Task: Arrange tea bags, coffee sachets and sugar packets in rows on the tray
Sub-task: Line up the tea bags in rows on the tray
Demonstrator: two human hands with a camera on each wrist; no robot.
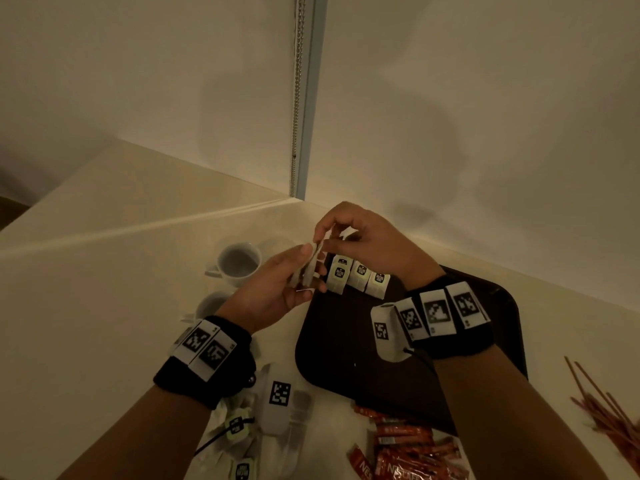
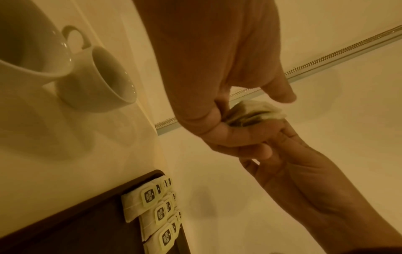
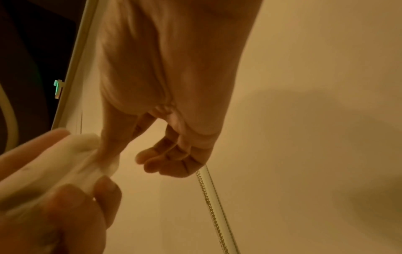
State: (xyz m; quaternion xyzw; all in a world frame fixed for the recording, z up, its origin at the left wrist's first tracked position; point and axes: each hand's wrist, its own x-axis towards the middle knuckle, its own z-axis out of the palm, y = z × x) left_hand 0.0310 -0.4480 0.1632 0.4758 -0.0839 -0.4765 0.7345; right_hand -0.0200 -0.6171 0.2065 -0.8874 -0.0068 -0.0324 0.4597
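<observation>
Both hands meet above the far edge of the tray (image 1: 485,306). The left hand (image 1: 277,285) curls round a small wad of soft, crinkled paper tea bags (image 1: 306,271), thumb pressed on top. The right hand (image 1: 367,240) pinches the top bag of that wad between thumb and forefinger, its other fingers loosely bent. Below them a row of flat tea bags (image 1: 358,277) with square tags lies overlapping along the dark, round-cornered tray's far rim. Two glossy white cups (image 1: 239,263) stand left of the tray on a smooth cream counter. Loose tea bags (image 1: 239,427), orange foil sachets (image 1: 408,445) and thin sticks (image 1: 602,410) lie nearer, in a pale-walled corner.
</observation>
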